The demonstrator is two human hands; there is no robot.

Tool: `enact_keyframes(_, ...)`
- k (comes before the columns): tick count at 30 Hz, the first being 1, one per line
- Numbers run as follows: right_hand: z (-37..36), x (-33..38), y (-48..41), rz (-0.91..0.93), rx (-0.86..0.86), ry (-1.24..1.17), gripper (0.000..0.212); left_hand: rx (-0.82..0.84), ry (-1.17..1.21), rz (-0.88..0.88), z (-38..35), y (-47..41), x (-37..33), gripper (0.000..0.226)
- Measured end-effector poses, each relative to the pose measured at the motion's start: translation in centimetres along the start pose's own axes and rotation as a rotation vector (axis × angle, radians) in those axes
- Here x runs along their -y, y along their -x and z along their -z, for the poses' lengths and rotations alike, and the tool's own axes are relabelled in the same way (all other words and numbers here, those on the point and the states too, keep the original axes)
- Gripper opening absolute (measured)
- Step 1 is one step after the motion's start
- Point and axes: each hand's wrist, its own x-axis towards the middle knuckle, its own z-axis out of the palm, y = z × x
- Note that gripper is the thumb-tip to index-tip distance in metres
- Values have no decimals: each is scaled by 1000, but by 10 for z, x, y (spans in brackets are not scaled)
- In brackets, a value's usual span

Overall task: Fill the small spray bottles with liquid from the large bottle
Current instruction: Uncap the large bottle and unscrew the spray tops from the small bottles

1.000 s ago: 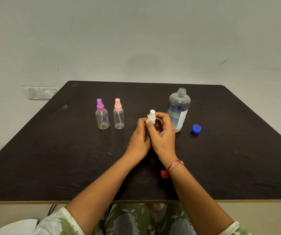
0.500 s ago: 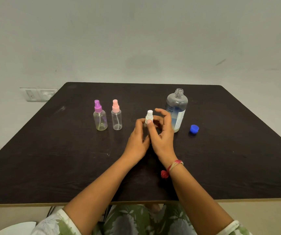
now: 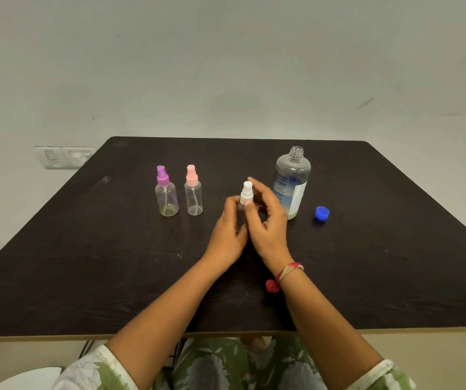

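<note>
A small spray bottle with a white pump top [image 3: 246, 192] stands at the middle of the dark table [image 3: 85, 271]. My left hand [image 3: 227, 235] grips its body from the left. My right hand [image 3: 267, 220] pinches the white top between thumb and fingers. The bottle's body is mostly hidden by both hands. Just right of them stands the large clear bottle [image 3: 292, 181], uncapped, with liquid low inside. Its blue cap [image 3: 322, 213] lies on the table further right. A purple-topped spray bottle [image 3: 166, 192] and a pink-topped spray bottle [image 3: 194, 192] stand upright to the left.
A white switch plate [image 3: 64, 156] is on the wall behind the table's left corner. A red thread band is on my right wrist. The table's near edge runs just above my lap.
My right hand's fingers have shifted round the white pump top, with the index finger lifting higher. The bottle and left hand have stayed about where they were.
</note>
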Motion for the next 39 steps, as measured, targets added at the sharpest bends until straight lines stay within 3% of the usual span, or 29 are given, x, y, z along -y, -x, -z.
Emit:
enact_keyframes(3,0,3,1,-54,6,-55,39,-2,14,-9,0,1,-2,34)
enact_keyframes(9,0,0,-2,-114,-22,-80,26,-4,-20,11,-1,-1,0,29)
enact_keyframes(14,0,1,-1,-61,-3,-59,16,14,3,14,1,0,-1,36)
enact_keyframes(18,-1,-1,-1,-56,13,-33,33,3,-21,10,0,0,-1,36)
enact_keyframes(21,-2,-3,-3,-71,20,-18,32,-8,-28,25,-1,-1,0,33)
enact_keyframes(25,0,-2,-2,-102,18,-126,54,6,-11,17,-1,-1,-2,31)
enact_keyframes(39,0,-4,-1,-135,32,-182,15,6,-17,26,-1,-1,-2,35)
